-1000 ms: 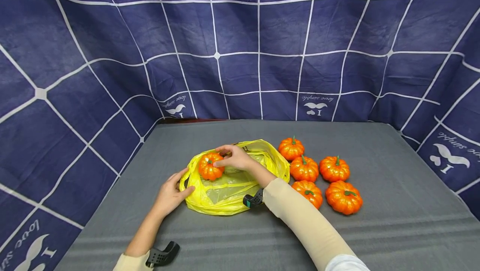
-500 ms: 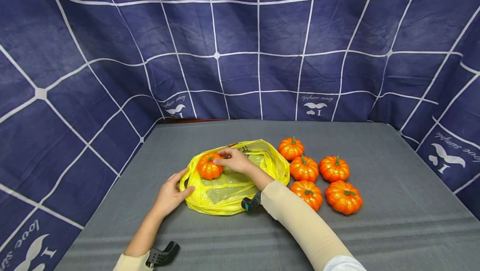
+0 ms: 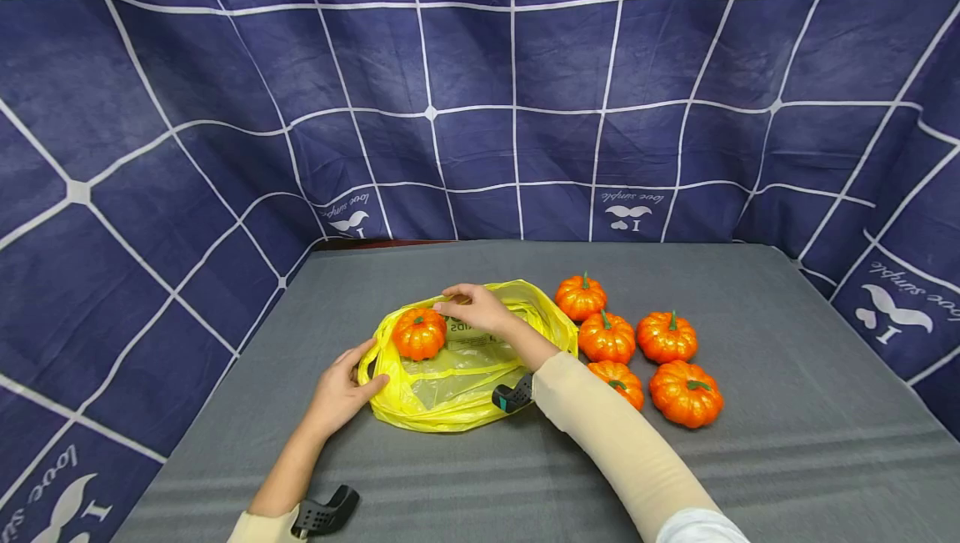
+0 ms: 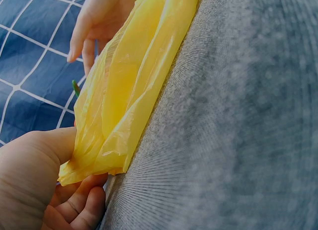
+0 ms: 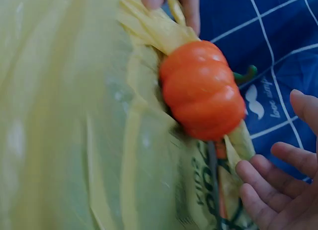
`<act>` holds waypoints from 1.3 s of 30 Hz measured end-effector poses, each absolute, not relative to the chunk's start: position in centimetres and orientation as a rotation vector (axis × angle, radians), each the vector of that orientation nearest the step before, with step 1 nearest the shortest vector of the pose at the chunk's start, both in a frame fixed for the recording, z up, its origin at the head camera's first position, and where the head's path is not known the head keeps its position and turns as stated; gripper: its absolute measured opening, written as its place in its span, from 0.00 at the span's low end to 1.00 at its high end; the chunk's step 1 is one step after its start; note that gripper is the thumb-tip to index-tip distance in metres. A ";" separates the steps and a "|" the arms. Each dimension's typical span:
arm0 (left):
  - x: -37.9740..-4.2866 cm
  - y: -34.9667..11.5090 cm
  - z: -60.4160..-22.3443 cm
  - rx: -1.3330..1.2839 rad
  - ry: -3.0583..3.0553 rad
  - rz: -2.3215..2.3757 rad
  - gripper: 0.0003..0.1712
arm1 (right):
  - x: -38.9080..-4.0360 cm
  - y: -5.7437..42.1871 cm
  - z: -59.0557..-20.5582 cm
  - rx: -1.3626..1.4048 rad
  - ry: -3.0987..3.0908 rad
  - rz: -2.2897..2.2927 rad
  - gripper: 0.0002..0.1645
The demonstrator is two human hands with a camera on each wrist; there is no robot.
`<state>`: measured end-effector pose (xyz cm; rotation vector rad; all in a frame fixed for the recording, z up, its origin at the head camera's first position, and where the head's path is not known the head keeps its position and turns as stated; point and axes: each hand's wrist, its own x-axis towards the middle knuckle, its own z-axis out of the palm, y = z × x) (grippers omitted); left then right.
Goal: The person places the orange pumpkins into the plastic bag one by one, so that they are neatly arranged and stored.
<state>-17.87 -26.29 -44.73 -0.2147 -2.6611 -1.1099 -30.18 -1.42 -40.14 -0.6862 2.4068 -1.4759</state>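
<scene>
A yellow plastic bag (image 3: 450,409) lies on the table with its mouth spread wide. Inside it, toward the left, sits a small orange pumpkin (image 3: 418,334) with a green stem. My left hand (image 3: 339,393) pinches the bag's left rim between thumb and fingers, as the left wrist view also shows. Above the bag, just right of the pumpkin, my right hand (image 3: 480,309) holds nothing. In the right wrist view its fingers (image 5: 271,183) are loosely spread, apart from the pumpkin (image 5: 202,91). Dark printing shows on the bag's inner wall.
Several more orange pumpkins (image 3: 686,394) stand on the grey cloth-covered table (image 3: 787,443), right of the bag. One is partly behind my right sleeve (image 3: 600,418). A blue checked curtain (image 3: 555,151) closes off the back and sides.
My right hand has let go of the pumpkin and drawn slightly right and up from it. The pumpkin now rests in the bag's left part. The left hand has stayed in place.
</scene>
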 end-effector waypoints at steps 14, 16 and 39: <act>-17.9 -26.4 -44.8 -0.213 -2.667 -1.118 0.38 | -31.1 5.0 -36.7 -0.610 2.493 -1.500 0.29; -17.9 -26.4 -44.8 -0.211 -2.668 -1.111 0.38 | -31.2 6.1 -36.1 -0.611 2.474 -1.535 0.29; -17.7 -26.3 -44.9 -0.190 -2.666 -1.165 0.37 | -33.0 16.9 -36.2 -0.350 2.338 -1.928 0.30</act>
